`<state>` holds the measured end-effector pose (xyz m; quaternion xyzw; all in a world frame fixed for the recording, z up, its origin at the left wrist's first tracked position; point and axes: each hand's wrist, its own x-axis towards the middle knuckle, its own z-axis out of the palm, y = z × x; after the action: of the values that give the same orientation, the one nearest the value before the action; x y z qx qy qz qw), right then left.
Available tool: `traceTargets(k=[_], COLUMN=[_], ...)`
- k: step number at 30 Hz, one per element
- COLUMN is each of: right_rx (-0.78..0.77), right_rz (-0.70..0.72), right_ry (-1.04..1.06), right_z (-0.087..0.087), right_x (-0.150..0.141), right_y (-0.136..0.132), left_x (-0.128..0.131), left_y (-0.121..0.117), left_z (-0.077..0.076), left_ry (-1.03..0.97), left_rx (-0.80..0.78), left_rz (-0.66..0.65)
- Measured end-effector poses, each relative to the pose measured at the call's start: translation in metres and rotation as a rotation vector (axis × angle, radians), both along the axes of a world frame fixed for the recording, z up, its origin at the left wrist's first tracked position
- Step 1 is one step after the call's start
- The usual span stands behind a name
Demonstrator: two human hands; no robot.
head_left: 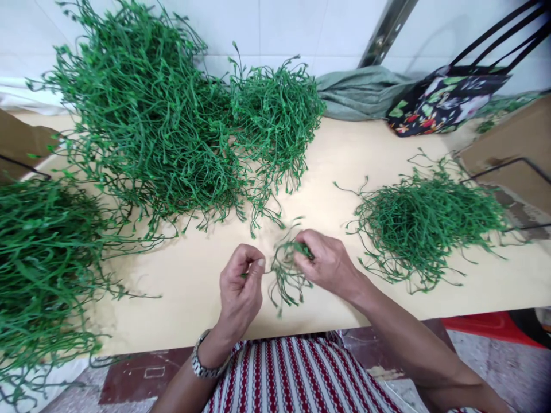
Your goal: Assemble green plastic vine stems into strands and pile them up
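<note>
My right hand (pixel 327 261) is closed around a small bunch of green plastic plant stems (pixel 284 280), whose thin forked tips hang out to the left and below, slightly blurred. Just left of the bunch, my left hand (pixel 241 287) pinches thumb against forefinger on what looks like the end of one thin green stem; most of it is hidden by the fingers. The hands are a short gap apart, above the pale yellow tabletop (pixel 181 298) near its front edge. A metal-band watch (pixel 204 358) circles my left wrist.
A tall heap of green stems (pixel 150 115) joins a smaller heap (pixel 278 109) at the back. More stems pile up at the left (pixel 38 258) and right (pixel 426 223). Cardboard boxes (pixel 516 155) flank the table; a floral bag (pixel 447 100) and grey-green cloth (pixel 361 92) lie by the wall.
</note>
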<state>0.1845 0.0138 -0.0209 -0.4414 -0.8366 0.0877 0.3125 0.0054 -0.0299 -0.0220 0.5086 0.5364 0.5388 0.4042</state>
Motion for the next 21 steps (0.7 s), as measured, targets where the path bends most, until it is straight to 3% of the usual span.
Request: traceTargets(k=[4, 9, 16, 21], right_rx=[-0.061, -0.106, -0.188, -0.128], right_rz=[-0.228, -0.124, -0.164, -0.131], right_ry=[0.052, 0.033, 0.019, -0.098], right_z=[0.005, 0.008, 0.002, 0.016], right_x=[0.017, 0.016, 0.016, 0.027], right_y=[0.006, 0.003, 0.005, 0.003], left_x=[-0.012, -0.008, 0.004, 0.011], left_y=[0.007, 0.018, 0.024, 0.023], left_z=[0.003, 0.007, 0.014, 0.013], left_ry=[-0.079, -0.175, -0.488, -0.579], left_rx=[0.02, -0.046, -0.186, -0.287], left_rz=[0.056, 0.017, -0.117, -0.129])
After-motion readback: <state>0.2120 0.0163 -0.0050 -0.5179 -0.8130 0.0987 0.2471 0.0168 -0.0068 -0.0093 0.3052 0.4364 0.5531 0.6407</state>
